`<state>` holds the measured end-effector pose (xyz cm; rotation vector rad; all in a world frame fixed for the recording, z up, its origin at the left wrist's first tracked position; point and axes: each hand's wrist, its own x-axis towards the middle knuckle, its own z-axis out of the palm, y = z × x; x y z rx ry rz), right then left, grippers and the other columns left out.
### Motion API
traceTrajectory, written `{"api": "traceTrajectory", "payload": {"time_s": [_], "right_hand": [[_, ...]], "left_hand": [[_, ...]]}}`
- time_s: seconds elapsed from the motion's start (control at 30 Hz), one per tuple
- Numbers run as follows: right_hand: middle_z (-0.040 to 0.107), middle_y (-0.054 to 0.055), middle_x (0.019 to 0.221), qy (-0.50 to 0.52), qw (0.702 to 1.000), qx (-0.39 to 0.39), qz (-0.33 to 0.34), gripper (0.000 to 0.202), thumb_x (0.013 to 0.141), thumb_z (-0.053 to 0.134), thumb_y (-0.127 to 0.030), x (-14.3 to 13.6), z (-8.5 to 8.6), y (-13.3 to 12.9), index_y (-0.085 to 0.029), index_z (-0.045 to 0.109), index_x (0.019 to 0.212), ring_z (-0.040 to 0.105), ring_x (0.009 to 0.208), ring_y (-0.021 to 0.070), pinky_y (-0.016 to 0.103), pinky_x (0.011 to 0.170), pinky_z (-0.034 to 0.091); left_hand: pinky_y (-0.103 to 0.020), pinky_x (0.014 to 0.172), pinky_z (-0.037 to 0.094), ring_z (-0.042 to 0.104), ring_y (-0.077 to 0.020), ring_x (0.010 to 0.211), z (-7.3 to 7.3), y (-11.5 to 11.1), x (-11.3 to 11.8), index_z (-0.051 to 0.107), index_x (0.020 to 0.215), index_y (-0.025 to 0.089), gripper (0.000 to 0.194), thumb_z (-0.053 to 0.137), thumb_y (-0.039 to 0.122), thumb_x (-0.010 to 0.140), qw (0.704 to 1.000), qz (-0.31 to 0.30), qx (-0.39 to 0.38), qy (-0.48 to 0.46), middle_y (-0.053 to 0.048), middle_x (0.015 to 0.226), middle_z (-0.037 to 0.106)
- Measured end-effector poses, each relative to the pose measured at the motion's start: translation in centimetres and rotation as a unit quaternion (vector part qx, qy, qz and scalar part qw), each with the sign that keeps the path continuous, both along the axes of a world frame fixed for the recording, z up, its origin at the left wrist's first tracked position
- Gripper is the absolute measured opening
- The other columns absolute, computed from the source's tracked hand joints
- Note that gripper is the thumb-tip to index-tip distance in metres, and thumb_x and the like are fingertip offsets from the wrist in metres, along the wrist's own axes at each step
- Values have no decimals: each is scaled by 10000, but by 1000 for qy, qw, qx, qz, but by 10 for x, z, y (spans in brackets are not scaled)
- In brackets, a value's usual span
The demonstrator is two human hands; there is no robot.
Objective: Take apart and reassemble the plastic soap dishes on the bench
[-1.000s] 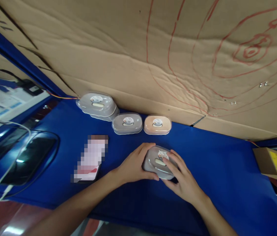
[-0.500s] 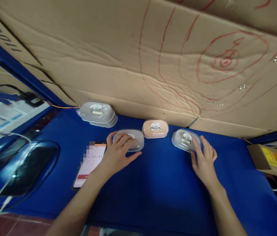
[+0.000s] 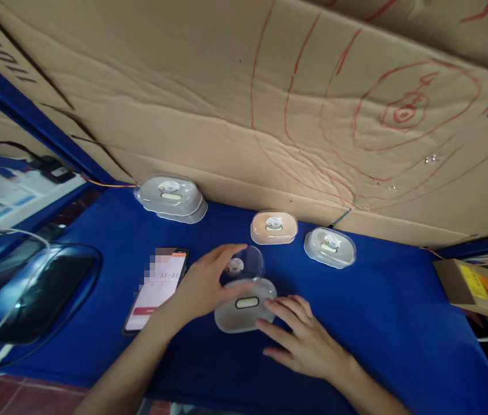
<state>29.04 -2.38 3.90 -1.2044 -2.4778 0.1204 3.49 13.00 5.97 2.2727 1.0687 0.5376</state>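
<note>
My left hand (image 3: 209, 279) grips a clear plastic cover (image 3: 252, 262) with a round sticker. The cover is tipped up above the back edge of a grey oval box (image 3: 231, 314), whose top has a pale, dark-rimmed oval. At the box's right side, my right hand (image 3: 302, 337) has its fingers spread, the tips at the box's edge. Behind, a peach oval box (image 3: 285, 231) sits under its own clear cover. To its right is another covered grey box (image 3: 343, 251). Two more grey boxes (image 3: 179, 204) are stacked at the back left.
A phone (image 3: 164, 294) with a timer lies left of my left forearm. Farther left are a dark device (image 3: 49, 300), white cables and a power strip (image 3: 23, 202). A cardboard wall (image 3: 183, 115) stands behind, and a small carton (image 3: 455, 285) sits at the right edge.
The left grey box has come forward toward me, and its clear cover is now lifted off the top. My right hand has left the right-hand box and moved left to this one.
</note>
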Motion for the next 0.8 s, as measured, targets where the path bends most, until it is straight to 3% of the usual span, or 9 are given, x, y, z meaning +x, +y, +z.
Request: {"api": "traceTrajectory", "payload": {"time_s": [0.1,0.2,0.27,0.37,0.43,0.53,0.67,0.8], "right_hand": [[691,71,1406,9,1000,-18,23,340,1048,617,-284,-4,1,-1,-270,643,1386,598,1295,255,462,1110,469],[734,60,1287,37,998,-32,36,309,1048,616,-243,-5,1,-1,-254,661,1353,617,1241,225,417,1088,473],[739,54,1254,54,997,-34,40,286,1044,618,-203,-4,-2,-1,-245,673,1322,621,1221,212,397,1076,473],[746,53,1231,65,997,-37,33,274,1049,586,-142,-2,-5,1,-234,680,1289,624,1216,211,394,1060,473],[750,63,1217,76,996,-38,21,279,1057,550,-119,2,-5,4,-220,680,1281,627,1217,218,398,1049,482],[758,65,1170,106,993,-42,-2,265,1068,526,-122,7,-1,7,-209,681,1264,645,1179,213,382,1008,515],[723,99,1266,109,994,-2,-22,244,1080,543,-199,8,4,6,-208,683,1279,619,1241,231,400,1032,533],[660,134,1373,56,993,99,-33,298,1077,581,-281,5,1,2,-207,668,1353,540,1368,270,478,1166,463]], "left_hand": [[-587,1116,469,588,-412,1346,-18,12,-2,529,1501,233,735,766,563,889,991,56,102,65,-162,1460,624],[-613,1118,457,568,-432,1367,-32,19,-2,536,1504,199,755,770,572,891,984,40,130,117,-198,1482,605],[-651,1155,407,527,-444,1417,-33,16,1,535,1510,183,725,746,550,922,982,25,134,127,-218,1525,572],[-656,1190,359,474,-425,1466,-22,3,7,511,1533,186,648,671,502,991,984,-10,142,111,-215,1595,501],[-598,1169,414,520,-388,1422,-12,-9,10,480,1558,217,696,680,543,977,986,-83,114,87,-183,1562,535],[-593,1159,440,551,-390,1384,-2,-25,14,475,1563,287,906,827,645,808,977,-190,47,80,-141,1510,580],[-597,1186,412,509,-388,1433,3,-31,17,517,1517,319,812,868,494,807,979,-190,-21,70,-121,1528,561],[-469,1090,508,627,-312,1312,12,-31,19,520,1480,288,624,706,556,948,974,-152,-169,11,-103,1456,641]]}}
